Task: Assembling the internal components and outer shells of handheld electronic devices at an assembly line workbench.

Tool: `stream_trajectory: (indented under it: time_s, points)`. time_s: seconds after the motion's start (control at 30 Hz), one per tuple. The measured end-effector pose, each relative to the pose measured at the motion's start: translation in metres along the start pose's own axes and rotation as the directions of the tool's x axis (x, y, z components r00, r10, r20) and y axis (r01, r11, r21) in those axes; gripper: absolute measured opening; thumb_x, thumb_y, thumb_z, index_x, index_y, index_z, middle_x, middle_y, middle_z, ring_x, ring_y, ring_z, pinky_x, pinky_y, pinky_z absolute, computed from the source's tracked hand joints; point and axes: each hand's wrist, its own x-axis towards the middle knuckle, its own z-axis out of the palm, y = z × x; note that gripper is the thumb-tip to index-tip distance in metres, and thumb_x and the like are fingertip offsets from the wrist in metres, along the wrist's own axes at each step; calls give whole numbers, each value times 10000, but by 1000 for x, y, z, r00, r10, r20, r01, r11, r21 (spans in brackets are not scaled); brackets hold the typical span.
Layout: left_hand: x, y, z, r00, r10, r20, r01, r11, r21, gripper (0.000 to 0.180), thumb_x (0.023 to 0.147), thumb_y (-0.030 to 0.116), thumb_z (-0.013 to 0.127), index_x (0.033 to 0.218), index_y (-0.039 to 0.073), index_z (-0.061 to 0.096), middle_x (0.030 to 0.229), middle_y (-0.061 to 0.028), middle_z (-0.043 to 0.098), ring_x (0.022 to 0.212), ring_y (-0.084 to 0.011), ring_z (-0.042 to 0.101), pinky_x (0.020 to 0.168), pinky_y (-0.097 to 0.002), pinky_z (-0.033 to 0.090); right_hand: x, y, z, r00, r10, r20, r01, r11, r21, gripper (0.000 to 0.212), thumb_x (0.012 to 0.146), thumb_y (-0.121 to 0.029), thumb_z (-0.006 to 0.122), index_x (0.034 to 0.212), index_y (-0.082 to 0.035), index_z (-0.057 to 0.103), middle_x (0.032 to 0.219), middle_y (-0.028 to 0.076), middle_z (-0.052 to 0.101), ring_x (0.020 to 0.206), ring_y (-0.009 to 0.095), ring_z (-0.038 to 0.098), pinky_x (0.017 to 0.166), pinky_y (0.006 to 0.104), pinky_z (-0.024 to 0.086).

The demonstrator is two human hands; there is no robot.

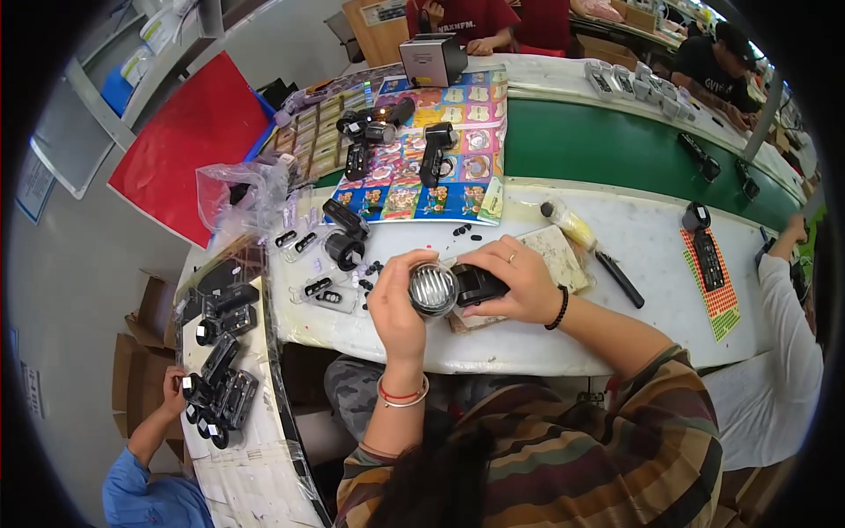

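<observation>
My left hand is closed around a round, clear ribbed head at one end of a black handheld device. Its black body is gripped from the other side by my right hand, fingers wrapped over it. Both hands hold the device just above a worn, cream-coloured block on the white table. Beyond my right hand lie a yellowish bottle with a black cap and a slim black tool. Several small black parts are scattered beyond the device. My fingers hide part of the body.
Black devices and a clear plastic bag lie at left. More devices sit on a colourful printed sheet. A green conveyor belt runs behind. Co-workers' hands reach in from the left and right; people sit opposite.
</observation>
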Motion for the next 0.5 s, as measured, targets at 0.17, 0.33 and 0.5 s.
stream_trajectory:
  time_s: [0.17,0.33,0.5]
  points:
    - [-15,-16,8,964,-236,123,265,899,-348,566,986,406,302,1374,-5,312,1276,-100,476,1093,-183,511,948,-322,380,-12,-5,17,905,414,95,-264,374,889,387,882,-247,633,1163,-48,455,1061,32,487,902,114,525,737,279,464]
    - [-31,-34,21,898,-184,401,295,926,-236,786,816,-26,633,1427,3,138,1257,-102,442,1087,-160,501,906,-295,441,-3,-1,18,772,513,377,-476,72,876,308,982,-270,455,1177,-32,464,1020,30,529,895,64,532,769,221,458]
    - [-36,-44,20,919,-205,335,306,908,-285,787,820,-34,621,1433,3,128,1262,-111,439,1098,-168,504,872,-282,477,-12,11,21,780,438,446,-499,7,866,520,881,-173,600,1314,16,383,1170,80,527,1078,130,497,926,286,415]
